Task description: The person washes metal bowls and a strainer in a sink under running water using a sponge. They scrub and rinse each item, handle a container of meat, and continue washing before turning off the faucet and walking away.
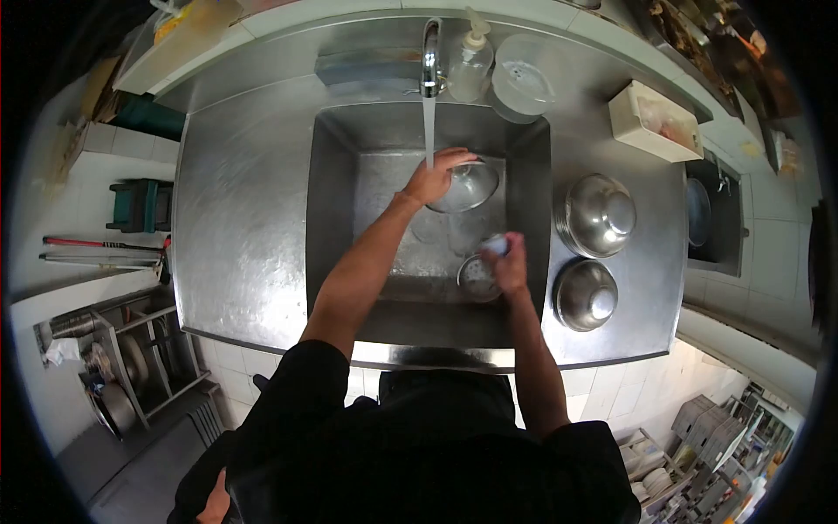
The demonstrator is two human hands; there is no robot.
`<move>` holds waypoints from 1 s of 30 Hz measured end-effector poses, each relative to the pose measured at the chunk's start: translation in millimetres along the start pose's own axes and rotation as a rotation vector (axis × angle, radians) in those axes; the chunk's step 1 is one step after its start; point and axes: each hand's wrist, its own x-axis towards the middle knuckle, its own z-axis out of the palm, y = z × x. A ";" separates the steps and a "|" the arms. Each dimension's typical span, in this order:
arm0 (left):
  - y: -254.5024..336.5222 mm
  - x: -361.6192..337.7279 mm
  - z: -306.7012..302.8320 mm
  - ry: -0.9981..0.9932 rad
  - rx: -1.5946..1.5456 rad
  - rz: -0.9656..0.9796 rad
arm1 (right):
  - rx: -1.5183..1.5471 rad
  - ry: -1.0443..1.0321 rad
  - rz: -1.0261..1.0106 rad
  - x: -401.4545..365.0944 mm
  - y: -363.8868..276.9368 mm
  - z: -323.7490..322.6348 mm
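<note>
My left hand [431, 177] grips the rim of a round metal bowl [472, 189] inside the steel sink [336, 218]. The bowl is tilted, close to the stream of water running from the tap [430, 61]. My right hand [511, 266], blurred by motion, is closed around a small pale thing [495, 244] whose kind I cannot tell. Just left of this hand, low in the sink, is a small round metal piece [477, 279], partly covered by the fingers.
Two upturned metal bowls, a larger one [601, 215] and a smaller one [587, 294], lie on the right counter. A pump bottle [471, 61] and a clear plastic tub [524, 80] stand behind the sink. A white bin [656, 120] sits at the back right.
</note>
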 end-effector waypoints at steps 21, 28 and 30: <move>-25.6 -52.8 12.3 0.447 -1.195 -0.815 | -0.834 -0.561 -0.222 116.1 -57.8 81.1; -44.4 -41.9 50.0 0.459 -0.996 -0.720 | -0.928 -0.231 -0.378 101.0 -72.5 96.5; -38.1 -47.3 22.8 0.385 -1.159 -0.753 | -0.917 -0.361 -0.536 96.6 -65.7 82.4</move>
